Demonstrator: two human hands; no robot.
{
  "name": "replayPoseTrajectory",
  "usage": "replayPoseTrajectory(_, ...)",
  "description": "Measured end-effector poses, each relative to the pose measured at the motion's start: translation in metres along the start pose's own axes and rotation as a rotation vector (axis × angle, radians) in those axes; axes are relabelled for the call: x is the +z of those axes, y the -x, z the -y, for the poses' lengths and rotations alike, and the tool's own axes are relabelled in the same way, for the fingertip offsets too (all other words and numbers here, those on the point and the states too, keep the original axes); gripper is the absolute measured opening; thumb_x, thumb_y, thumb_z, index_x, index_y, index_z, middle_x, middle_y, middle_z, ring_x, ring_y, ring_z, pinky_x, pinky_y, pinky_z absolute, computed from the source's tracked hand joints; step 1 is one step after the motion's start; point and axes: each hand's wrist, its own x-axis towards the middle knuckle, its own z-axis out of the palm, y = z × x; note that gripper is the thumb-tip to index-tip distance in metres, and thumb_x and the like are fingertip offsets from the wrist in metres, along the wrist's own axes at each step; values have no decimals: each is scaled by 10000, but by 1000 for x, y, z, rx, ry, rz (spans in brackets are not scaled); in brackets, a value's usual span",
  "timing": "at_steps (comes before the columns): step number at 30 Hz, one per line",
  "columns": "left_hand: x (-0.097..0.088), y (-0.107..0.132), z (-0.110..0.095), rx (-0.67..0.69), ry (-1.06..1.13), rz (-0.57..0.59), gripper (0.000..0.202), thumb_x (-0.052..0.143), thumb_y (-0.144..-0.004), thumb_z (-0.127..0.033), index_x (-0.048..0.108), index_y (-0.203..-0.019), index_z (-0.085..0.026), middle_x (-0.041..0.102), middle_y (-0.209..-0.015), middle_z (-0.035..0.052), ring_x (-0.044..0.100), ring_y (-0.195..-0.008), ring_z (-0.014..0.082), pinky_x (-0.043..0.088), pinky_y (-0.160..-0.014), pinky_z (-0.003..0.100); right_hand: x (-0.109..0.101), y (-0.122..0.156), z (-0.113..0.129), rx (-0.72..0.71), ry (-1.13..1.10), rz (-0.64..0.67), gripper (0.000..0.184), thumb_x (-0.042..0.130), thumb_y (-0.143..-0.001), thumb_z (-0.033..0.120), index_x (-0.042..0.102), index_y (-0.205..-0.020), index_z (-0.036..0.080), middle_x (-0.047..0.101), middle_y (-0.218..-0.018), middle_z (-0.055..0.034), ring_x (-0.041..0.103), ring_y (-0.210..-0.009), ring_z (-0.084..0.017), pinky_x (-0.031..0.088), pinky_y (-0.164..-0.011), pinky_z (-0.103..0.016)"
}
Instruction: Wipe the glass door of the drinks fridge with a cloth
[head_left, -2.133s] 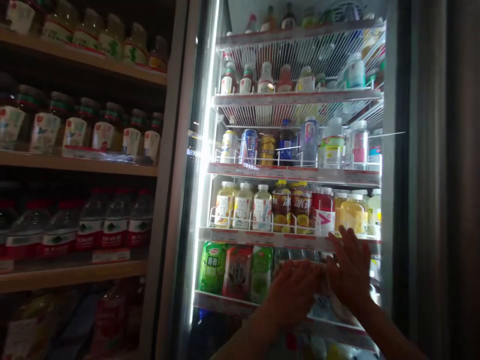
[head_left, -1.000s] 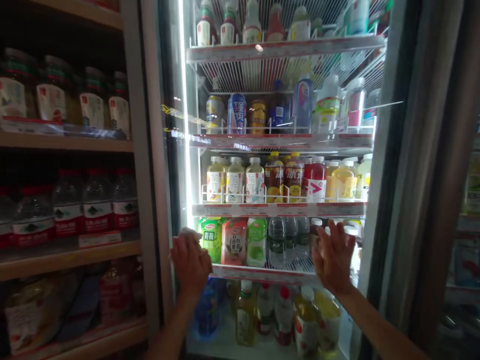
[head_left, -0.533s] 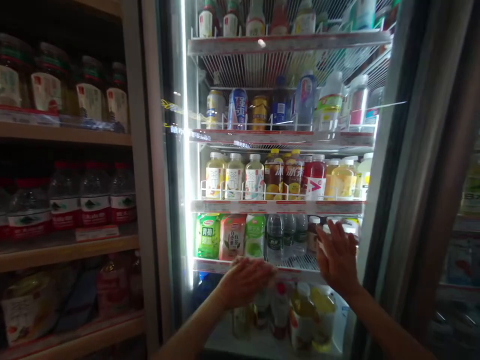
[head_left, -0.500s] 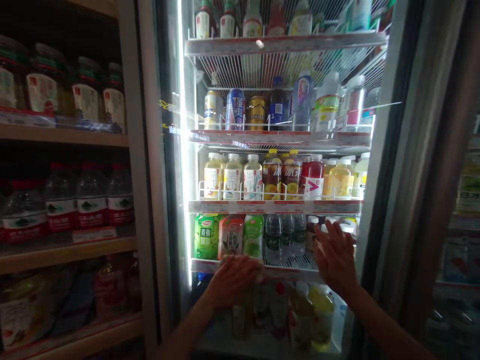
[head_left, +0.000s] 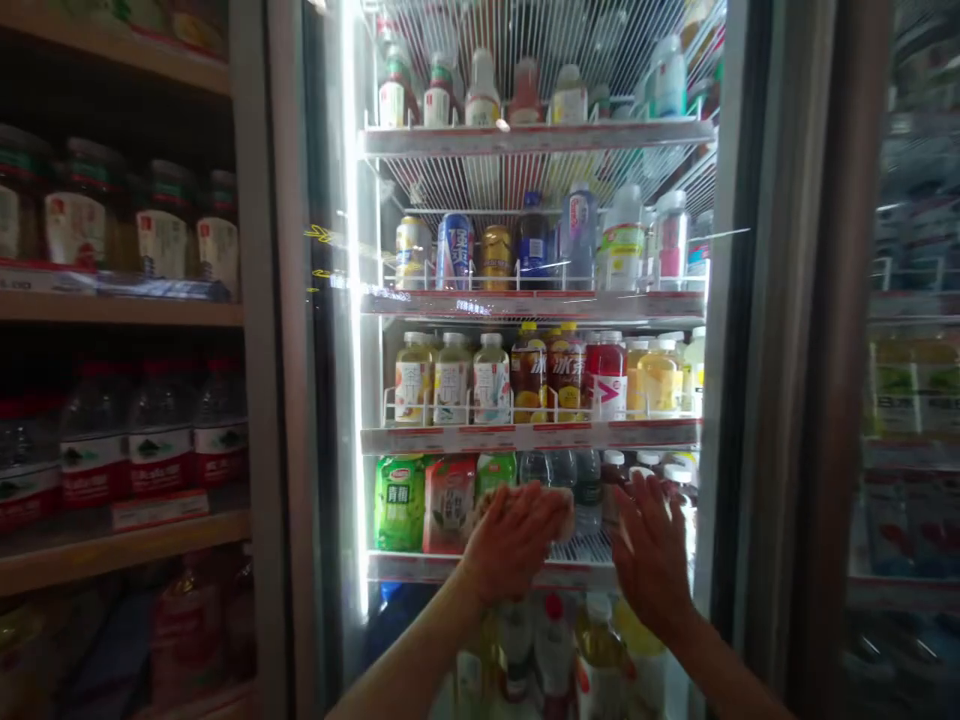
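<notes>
My left hand lies against the glass door of a lit drinks fridge, pressing a pale cloth whose edge shows past the fingertips. Most of that cloth is hidden beneath the palm. To its right, my right hand rests with outstretched fingers at the same glass, and nothing shows in it. Behind the hands, on a shelf inside, stand a green pouch, a red pouch and clear water bottles, partly covered by my left hand.
Shelves with tea bottles, cans and other drinks fill the fridge above. More bottles stand below. A wooden shelf with red-capped bottles is on the left. A dark door frame borders the right.
My left hand has moved right and up across the glass with the cloth, closer to my right hand. The right hand stays on the glass. The view has shifted slightly.
</notes>
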Motion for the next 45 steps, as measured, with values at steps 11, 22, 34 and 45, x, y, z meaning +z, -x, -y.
replayPoseTrajectory(11,-27,23,114,-988,-146,-262,585,383,-889,-364,284,-1412,-121,248,-1477,180,195,-1370,350,204,-1080,554,-4,-17,-56,182,128,-134,578,371,-891,249,201,-1443,224,224,-1500,-114,201,-1385,-280,196,-1076,-533)
replayPoseTrajectory(22,15,-106,-22,-117,-20,-26,493,422,-866,-383,414,-1338,-240,259,-1497,0,71,-1405,277,76,-1125,511,0,-14,-56,161,92,-173,574,356,-890,247,205,-1444,222,223,-1501,-109,198,-1386,-283,163,-1085,-541)
replayPoseTrajectory(34,-27,-55,133,-939,-141,-213,570,341,-895,-408,340,-1383,-114,267,-1473,170,182,-1375,341,209,-1071,534,-9,-39,-55,113,39,-176,594,359,-886,246,174,-1450,232,234,-1499,-103,232,-1376,-272,169,-1089,-532)
replayPoseTrajectory(45,12,-141,-1,-35,10,-72,447,384,-886,-411,453,-1300,-258,329,-1465,-26,146,-1394,250,71,-1132,479,3,-44,-56,102,89,-206,593,363,-900,279,152,-1453,251,228,-1503,-75,228,-1377,-271,166,-1094,-527)
